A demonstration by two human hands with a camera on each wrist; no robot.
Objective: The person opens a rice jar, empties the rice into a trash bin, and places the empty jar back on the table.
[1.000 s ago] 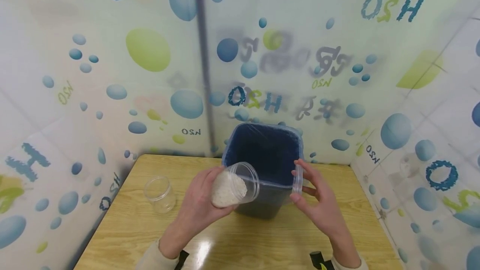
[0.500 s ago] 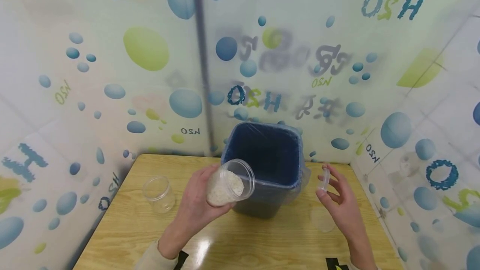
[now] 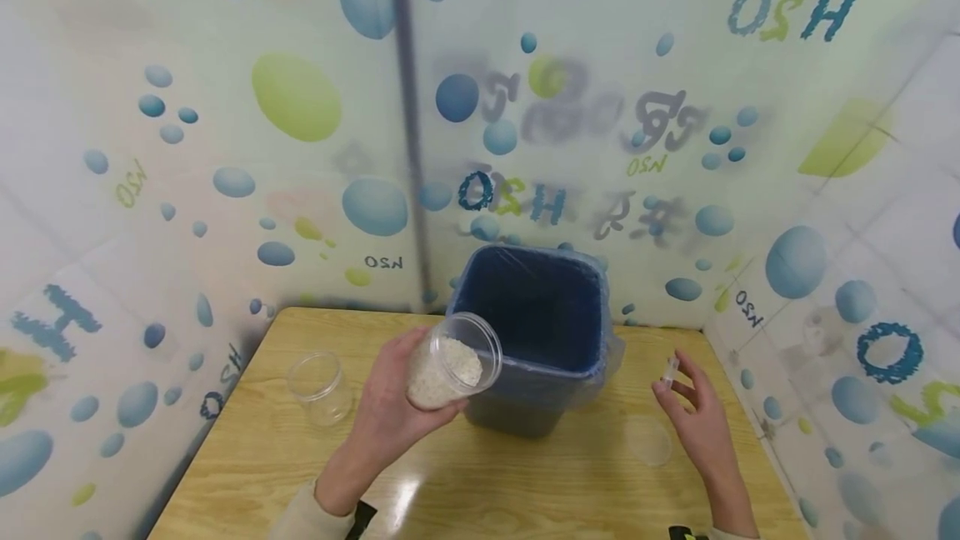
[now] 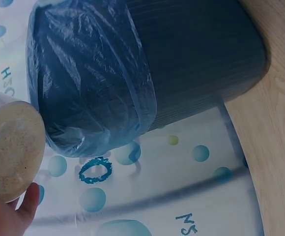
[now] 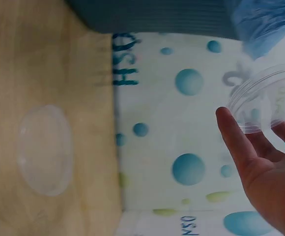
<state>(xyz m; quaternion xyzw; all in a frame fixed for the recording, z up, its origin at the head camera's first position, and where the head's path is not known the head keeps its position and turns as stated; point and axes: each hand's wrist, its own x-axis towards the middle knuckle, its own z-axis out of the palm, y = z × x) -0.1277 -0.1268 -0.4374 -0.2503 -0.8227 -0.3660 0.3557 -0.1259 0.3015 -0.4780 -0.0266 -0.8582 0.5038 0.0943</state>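
A person's two hands work above a wooden bench (image 3: 465, 490). The left hand (image 3: 386, 415) is wrapped around a clear jar (image 3: 430, 377) partly filled with white grains (image 3: 459, 362). The jar is held above the bench, tilted, its uncovered mouth angled toward the near left rim of a dark blue bin (image 3: 517, 415); whether the two touch is unclear. The right hand (image 3: 701, 423), right of the bin, pinches a clear round lid (image 3: 670, 372) on edge between thumb and fingers. Near that hand, a translucent disc (image 3: 648, 440) lies flat on the bench. A second clear jar (image 3: 321, 390) stands at left. A blue plastic liner (image 4: 93, 73) folds over the bin's rim. Behind hangs a pale sheet (image 3: 300, 173) patterned with blue and green ovals.
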